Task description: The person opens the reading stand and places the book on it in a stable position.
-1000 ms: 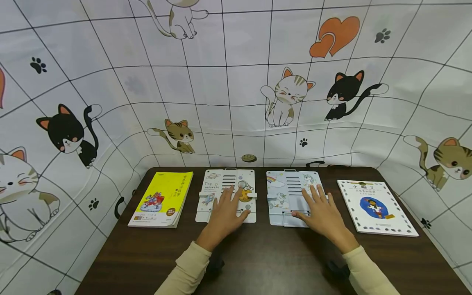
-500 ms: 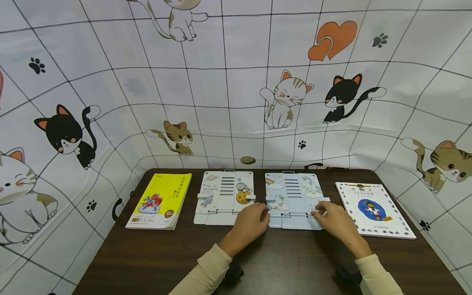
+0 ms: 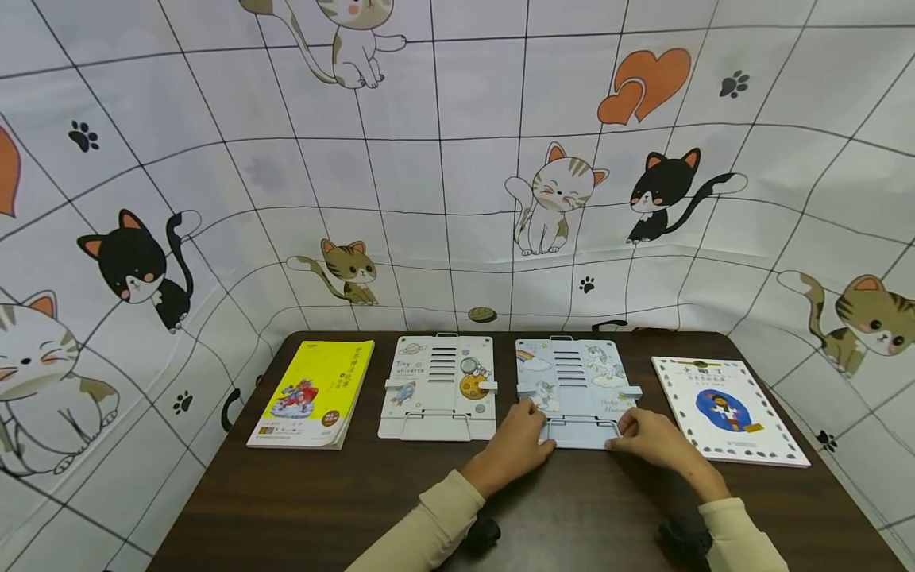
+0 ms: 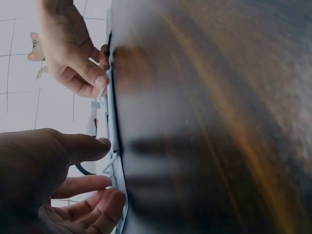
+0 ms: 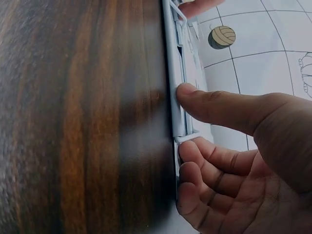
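Note:
Two flat folded book stands lie side by side. The left one, the "Tiny universe" stand [image 3: 438,381], has planets and an astronaut; the pale blue unicorn stand [image 3: 572,389] is to its right. My left hand [image 3: 513,450] is at the unicorn stand's front left corner, thumb at the front edge and fingers along the side. My right hand [image 3: 654,438] holds the front right corner of the same stand. In the right wrist view the thumb [image 5: 195,100] touches the edge, with curled fingers beside the wire page holder [image 5: 187,137]. The stand's underside is hidden.
A yellow book [image 3: 310,393] lies at the table's left, and a white book [image 3: 729,409] with a blue oval picture lies at the right. Behind the dark wooden table [image 3: 322,508] hangs a white cat-print cloth [image 3: 465,175].
My left hand has moved right from the "Tiny universe" stand to the unicorn stand's left corner. My right hand has drawn back from the unicorn stand's face to its front right corner.

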The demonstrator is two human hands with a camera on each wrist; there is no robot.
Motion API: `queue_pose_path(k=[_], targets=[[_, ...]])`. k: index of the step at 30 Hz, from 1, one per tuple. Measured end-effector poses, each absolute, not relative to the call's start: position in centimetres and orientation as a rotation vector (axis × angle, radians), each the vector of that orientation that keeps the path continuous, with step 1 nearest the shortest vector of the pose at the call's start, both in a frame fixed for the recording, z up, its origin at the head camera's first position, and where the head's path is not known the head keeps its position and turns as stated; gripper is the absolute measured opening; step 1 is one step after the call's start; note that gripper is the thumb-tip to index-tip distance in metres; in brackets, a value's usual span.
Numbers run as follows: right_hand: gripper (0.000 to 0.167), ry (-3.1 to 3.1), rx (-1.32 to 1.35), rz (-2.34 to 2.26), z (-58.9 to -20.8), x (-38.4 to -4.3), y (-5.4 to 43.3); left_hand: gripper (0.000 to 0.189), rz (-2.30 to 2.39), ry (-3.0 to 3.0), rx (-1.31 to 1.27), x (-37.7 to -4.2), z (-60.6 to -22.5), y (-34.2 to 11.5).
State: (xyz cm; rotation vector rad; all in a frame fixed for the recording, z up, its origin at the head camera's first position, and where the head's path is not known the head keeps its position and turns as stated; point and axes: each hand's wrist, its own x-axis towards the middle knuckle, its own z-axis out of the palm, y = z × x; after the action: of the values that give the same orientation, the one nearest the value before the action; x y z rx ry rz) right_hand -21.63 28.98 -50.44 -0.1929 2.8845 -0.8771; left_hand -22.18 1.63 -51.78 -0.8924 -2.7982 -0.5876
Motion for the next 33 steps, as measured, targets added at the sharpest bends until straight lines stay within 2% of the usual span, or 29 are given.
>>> queue_pose_path(k=[13,19,20,24,26,33], targets=[[0.032,2.882,-0.226,-0.896,-50.5,-21.1,29.1,0.027,-0.728,-2.834,-0.803,-22.5,-53.0,2.8],[0.030,2.905,-0.231,-0.873,-50.7,-21.2,29.0,0.057,-0.908,-2.875,-0.784,-23.6,-53.6,2.8],[0.030,2.908,-0.232,-0.874,-50.7,-21.2,29.0,0.057,-0.931,-2.881,-0.776,-23.7,-53.6,2.8],[0.030,2.927,-0.231,-0.881,-50.6,-21.1,28.9,0.031,-0.992,-2.880,-0.717,-23.6,-53.3,2.8],[0.030,2.942,-0.227,-0.886,-50.6,-21.0,28.9,0.024,-1.007,-2.867,-0.696,-23.5,-53.2,2.8],[0.030,2.980,-0.202,-0.898,-50.9,-20.9,28.9,0.026,-1.163,-2.813,-0.669,-23.3,-53.2,2.8]])
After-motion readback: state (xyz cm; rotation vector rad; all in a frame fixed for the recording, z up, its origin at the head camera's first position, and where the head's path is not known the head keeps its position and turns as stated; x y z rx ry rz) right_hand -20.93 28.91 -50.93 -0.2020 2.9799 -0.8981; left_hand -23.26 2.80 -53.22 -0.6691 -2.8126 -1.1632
